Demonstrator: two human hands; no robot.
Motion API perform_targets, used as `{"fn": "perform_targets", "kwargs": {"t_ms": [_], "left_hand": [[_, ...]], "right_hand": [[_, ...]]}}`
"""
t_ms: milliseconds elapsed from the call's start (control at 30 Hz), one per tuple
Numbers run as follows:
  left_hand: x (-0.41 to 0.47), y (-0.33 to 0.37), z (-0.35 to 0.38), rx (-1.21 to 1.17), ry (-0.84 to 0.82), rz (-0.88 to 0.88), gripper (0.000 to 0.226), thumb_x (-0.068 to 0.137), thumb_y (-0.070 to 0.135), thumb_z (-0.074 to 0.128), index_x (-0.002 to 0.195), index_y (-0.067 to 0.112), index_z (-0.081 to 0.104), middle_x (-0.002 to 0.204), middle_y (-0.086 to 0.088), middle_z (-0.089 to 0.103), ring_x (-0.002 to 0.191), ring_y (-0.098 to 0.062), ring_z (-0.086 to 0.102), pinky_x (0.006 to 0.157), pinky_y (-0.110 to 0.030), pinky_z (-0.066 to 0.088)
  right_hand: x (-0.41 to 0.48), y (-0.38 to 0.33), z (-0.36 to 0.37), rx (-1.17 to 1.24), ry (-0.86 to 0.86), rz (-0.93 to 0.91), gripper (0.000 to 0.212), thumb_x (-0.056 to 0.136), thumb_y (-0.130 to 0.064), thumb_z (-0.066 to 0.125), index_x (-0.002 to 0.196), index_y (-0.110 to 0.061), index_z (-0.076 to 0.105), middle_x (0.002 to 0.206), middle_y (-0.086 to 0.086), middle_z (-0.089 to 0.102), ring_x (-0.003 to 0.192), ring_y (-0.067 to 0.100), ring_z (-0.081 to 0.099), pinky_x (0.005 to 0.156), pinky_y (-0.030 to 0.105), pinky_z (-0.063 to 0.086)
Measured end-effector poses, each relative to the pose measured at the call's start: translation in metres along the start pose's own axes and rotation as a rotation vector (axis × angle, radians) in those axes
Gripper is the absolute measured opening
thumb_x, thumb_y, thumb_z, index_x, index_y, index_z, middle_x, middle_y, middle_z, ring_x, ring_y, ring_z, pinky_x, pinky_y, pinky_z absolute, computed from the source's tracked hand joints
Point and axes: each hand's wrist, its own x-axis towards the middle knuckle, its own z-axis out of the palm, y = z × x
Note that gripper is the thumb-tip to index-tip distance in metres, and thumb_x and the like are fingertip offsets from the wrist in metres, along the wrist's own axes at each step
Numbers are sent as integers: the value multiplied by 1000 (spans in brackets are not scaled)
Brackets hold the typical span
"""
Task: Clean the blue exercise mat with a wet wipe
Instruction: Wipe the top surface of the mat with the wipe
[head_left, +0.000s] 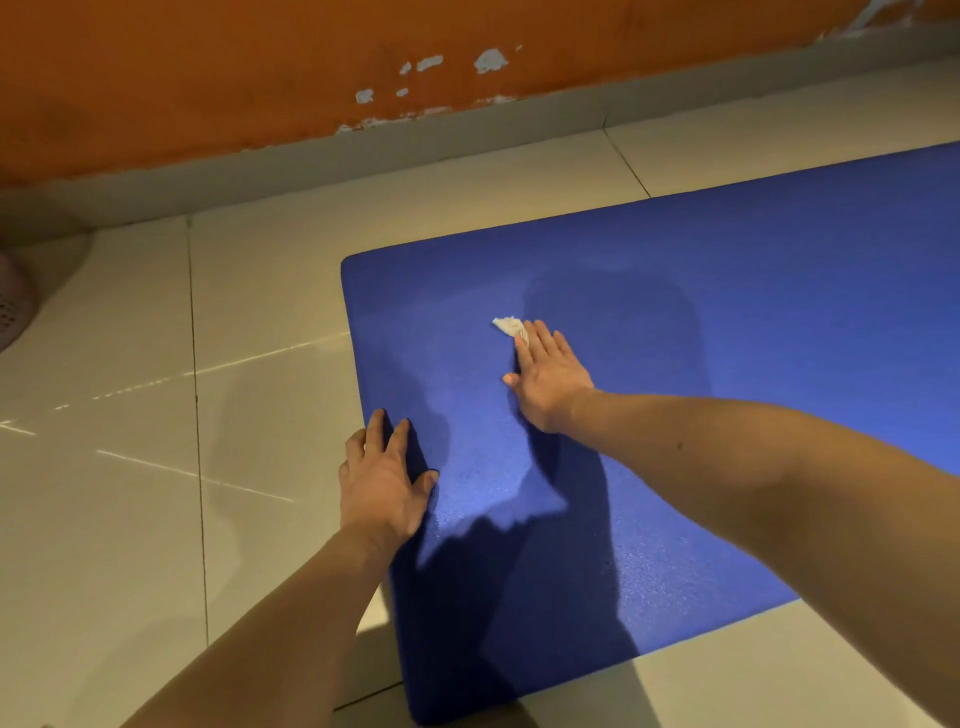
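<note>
Blue exercise mat (727, 312) lies flat on pale tiled floor (130, 519), surface finely textured, corner rounded. Right hand (550, 384) presses crumpled white wet wipe (511, 327) under straight fingers. Left hand (382, 483) rests flat on mat edge, holding nothing.

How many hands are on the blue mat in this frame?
2. The left hand rests flat on the left edge of the blue mat; the right hand presses the wet wipe down farther in. No other hand shows.
</note>
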Motion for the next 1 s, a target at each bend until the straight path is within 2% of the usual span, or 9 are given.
{"fn": "perform_targets", "kwargs": {"t_ms": [133,267,333,400,533,733,867,933,1000], "left_hand": [[-9,-1,2,-11,-15,0,79,92,52,59,157,25,23,166,-2,5,146,-29,13,114,-42,27],[-18,-1,7,-27,-13,-2,80,92,52,60,158,25,23,167,-1,4,146,-28,13,115,-41,27],[-23,0,8,-42,-7,-2,78,93,51,60,157,25,24,167,-1,3,146,-28,13,115,-41,27],[-26,0,10,-35,-12,-4,77,94,49,59,157,25,23,167,-1,3,146,-28,12,116,-42,26],[-40,0,14,-53,-29,-5,78,94,48,60,158,25,23,167,0,1,146,-29,10,117,-43,25],[-52,-2,17,-54,-48,-5,83,91,51,63,158,26,22,167,0,0,146,-29,10,116,-42,25],[-61,-4,20,-52,-45,-5,81,92,50,62,158,26,22,167,0,0,146,-28,11,116,-42,26],[-66,-4,21,-59,-43,-4,79,93,49,61,158,26,22,167,0,0,146,-28,10,116,-42,25],[-70,-3,22,-61,-41,-6,78,93,47,61,157,26,23,167,0,1,145,-29,11,116,-43,24]], "right_hand": [[-46,-38,27,258,75,-210,71,104,-34,35,161,-16,-4,168,1,-3,154,25,3,126,47,9],[-98,-51,60,55,-15,-349,74,100,-48,11,161,-7,-1,169,9,-1,156,29,-3,126,45,6],[-87,-45,51,54,68,-395,70,103,-42,32,161,-17,2,163,5,20,149,27,17,124,42,15],[-62,-30,37,141,150,-283,69,101,-33,46,159,-26,10,155,1,28,144,26,26,123,43,17],[-29,4,17,2,-39,69,71,108,-45,20,160,-5,-6,168,10,-12,155,27,-16,126,43,-6],[-110,-41,54,275,81,-295,78,103,-35,46,161,-8,1,169,7,-2,156,25,-1,126,43,8],[-142,-40,80,40,-14,-444,71,104,-46,22,161,-8,5,169,10,1,156,29,-4,126,45,8],[-124,-37,67,115,56,-415,69,102,-36,41,161,-25,7,162,3,22,149,26,21,123,43,19],[-101,-34,47,251,98,-276,74,100,-27,51,156,-39,4,161,-1,19,151,22,15,126,43,12]]}}
